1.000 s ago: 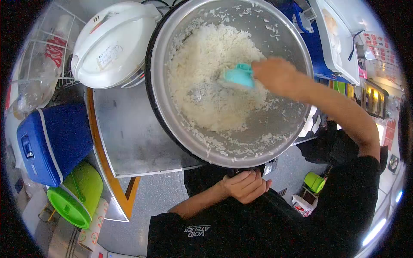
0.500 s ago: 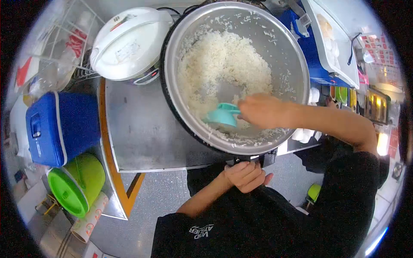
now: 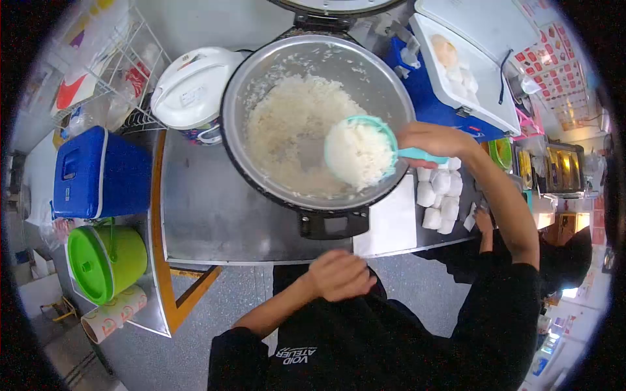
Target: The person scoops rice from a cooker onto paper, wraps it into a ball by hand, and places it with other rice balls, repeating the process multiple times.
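My right hand [image 3: 438, 140] is closed around the handle of a teal scoop [image 3: 422, 155]. A rounded heap of white rice [image 3: 357, 153] fills the scoop, which is over the right side of a large rice cooker [image 3: 236, 146]. More cooked rice [image 3: 287, 117] lies in the cooker's metal pot, with grains stuck to the wall. In front of my shirt, my left hand [image 3: 342, 275] has its fingers curled and nothing visible in them. It is apart from the cooker's black front handle [image 3: 334, 225].
White wrapped bundles [image 3: 440, 195] sit beside a white sheet [image 3: 394, 225] right of the cooker. Behind them stands an open blue cooler [image 3: 450, 120]. A smaller white cooker [image 3: 195, 91] is at left. A co-worker's hand [image 3: 484, 221] shows at right.
The scoop has come up out of the pot and to the right, now heaped with rice. My left hand has let go of the cooker's front handle. The view has shifted.
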Demonstrator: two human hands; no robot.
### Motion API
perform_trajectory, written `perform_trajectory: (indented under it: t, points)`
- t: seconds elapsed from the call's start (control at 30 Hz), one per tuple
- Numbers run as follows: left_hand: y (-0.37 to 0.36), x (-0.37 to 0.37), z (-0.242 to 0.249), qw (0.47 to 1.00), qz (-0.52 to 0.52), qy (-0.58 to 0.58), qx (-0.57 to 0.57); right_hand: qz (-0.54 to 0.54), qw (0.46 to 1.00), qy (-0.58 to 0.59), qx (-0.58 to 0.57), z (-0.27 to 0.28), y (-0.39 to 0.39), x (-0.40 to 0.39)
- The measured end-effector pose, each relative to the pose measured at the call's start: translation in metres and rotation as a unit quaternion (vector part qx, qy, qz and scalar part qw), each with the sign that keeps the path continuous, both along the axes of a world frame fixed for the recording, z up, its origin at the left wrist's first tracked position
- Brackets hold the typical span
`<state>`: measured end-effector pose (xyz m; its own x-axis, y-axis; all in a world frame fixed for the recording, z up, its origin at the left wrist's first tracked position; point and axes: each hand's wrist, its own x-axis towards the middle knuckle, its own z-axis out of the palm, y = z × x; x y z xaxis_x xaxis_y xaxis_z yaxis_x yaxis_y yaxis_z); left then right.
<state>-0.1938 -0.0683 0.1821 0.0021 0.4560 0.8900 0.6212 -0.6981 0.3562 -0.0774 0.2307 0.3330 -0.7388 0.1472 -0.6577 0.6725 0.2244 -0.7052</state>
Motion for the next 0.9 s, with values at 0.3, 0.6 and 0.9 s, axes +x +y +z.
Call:
perform_trajectory:
  t: [0.3, 0.6, 0.9]
  points:
    - [0.077, 0.096, -0.177, 0.784, 0.018, 0.167, -0.597, -0.284, 0.940, -0.092, 0.166, -0.099, -0.067, 0.229]
    - [0.094, 0.111, -0.189, 0.746, 0.040, 0.298, -0.594, -0.208, 0.872, -0.097, 0.431, -0.339, -0.188, 0.221]
    - [0.091, 0.116, -0.179, 0.714, 0.055, 0.326, -0.617, -0.263, 0.875, 0.027, 0.406, -0.329, -0.185, 0.253]
